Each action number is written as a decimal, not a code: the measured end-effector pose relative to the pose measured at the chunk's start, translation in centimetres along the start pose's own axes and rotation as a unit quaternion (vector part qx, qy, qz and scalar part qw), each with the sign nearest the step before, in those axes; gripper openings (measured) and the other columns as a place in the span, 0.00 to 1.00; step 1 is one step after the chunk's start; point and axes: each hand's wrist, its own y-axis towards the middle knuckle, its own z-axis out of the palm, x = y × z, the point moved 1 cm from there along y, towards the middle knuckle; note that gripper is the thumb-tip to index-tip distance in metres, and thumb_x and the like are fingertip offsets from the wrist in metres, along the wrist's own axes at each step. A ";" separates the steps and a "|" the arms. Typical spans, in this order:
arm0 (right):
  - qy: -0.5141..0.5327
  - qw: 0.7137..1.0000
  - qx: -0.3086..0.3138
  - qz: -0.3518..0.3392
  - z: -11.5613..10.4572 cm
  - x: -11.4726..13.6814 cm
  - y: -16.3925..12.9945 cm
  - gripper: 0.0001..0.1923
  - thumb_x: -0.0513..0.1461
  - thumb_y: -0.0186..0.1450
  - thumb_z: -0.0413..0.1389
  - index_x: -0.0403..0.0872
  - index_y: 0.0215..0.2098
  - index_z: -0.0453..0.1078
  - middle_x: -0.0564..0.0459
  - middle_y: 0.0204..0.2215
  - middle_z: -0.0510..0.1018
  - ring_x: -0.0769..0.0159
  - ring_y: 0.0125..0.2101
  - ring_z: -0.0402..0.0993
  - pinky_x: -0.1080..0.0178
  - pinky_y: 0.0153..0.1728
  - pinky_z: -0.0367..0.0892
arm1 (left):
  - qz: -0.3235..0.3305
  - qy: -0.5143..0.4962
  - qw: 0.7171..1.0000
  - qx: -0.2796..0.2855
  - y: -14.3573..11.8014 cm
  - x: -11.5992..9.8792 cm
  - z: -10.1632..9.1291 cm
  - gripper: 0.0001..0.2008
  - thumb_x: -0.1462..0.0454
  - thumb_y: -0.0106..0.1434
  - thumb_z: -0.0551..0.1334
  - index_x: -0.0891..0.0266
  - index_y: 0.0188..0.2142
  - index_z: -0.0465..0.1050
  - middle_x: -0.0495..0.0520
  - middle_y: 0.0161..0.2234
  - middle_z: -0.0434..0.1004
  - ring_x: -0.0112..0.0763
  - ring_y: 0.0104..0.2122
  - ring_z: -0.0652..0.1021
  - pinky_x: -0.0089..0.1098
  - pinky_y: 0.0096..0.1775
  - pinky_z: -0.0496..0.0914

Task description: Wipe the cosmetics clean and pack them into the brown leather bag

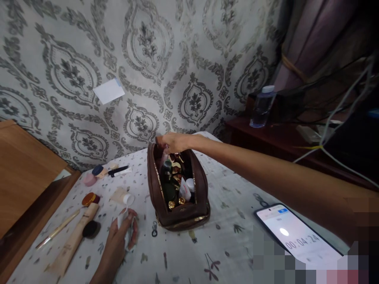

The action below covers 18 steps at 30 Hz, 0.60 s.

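A brown zip-up cosmetic bag (pixel 203 181) stands unzipped on the patterned cloth, filled with small bottles, tubes and gold-coloured items. My right hand (pixel 177 142) is closed at the bag's far end, beside its rim; whatever its fingers grip is hidden, though a pinkish item shows just below them. Left of the bag, my left hand (pixel 120 232) is closed around a crumpled white tissue (pixel 129 236). Just beyond that hand lies a beige tube with a white cap (pixel 128 199). A green-capped bottle (pixel 167 165) and a white-lidded container (pixel 190 184) show inside the bag.
Left of my left hand lie a long beige tube (pixel 74 240), a gold stick (pixel 59 228), a dark round lid (pixel 91 229) and an amber-lidded jar (pixel 90 198). A phone (pixel 299 232) running a timer lies at right. A water bottle (pixel 262 107) stands behind, near cables.
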 end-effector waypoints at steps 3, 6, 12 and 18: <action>-0.007 1.000 0.006 -0.021 0.1 -0.1 0.2 0.15 0.36 0.57 0.64 0.43 0.43 0.78 0.50 0.38 0.81 0.61 0.40 0.74 0.66 0.37 0.62 | 0.003 -0.003 1.000 0.007 0.2 0.2 -0.1 0.25 0.43 0.52 0.68 0.62 0.35 0.69 0.44 0.20 0.67 0.22 0.14 0.66 0.21 0.12 0.55; -0.019 1.000 -0.005 -0.014 0.3 0.1 0.1 0.14 0.37 0.57 0.64 0.42 0.42 0.79 0.48 0.39 0.80 0.61 0.41 0.74 0.66 0.36 0.62 | 0.002 -0.004 1.000 0.015 0.3 0.4 -0.3 0.24 0.44 0.53 0.67 0.61 0.35 0.69 0.44 0.21 0.68 0.23 0.15 0.67 0.21 0.13 0.55; -0.022 1.000 -0.015 -0.003 0.3 1.0 -0.4 0.13 0.38 0.59 0.63 0.41 0.41 0.79 0.46 0.40 0.80 0.62 0.38 0.74 0.67 0.33 0.61 | -0.008 -0.005 1.000 0.020 0.1 0.4 -0.4 0.23 0.45 0.54 0.66 0.61 0.35 0.68 0.44 0.20 0.68 0.23 0.15 0.66 0.21 0.13 0.55; 0.028 0.998 0.031 -0.043 -0.1 1.5 -0.6 0.12 0.34 0.60 0.61 0.42 0.41 0.80 0.51 0.32 0.82 0.65 0.33 0.74 0.68 0.31 0.62 | -0.007 -0.003 1.000 0.014 0.0 0.2 -0.2 0.23 0.45 0.54 0.67 0.61 0.35 0.69 0.44 0.20 0.68 0.23 0.15 0.67 0.22 0.14 0.56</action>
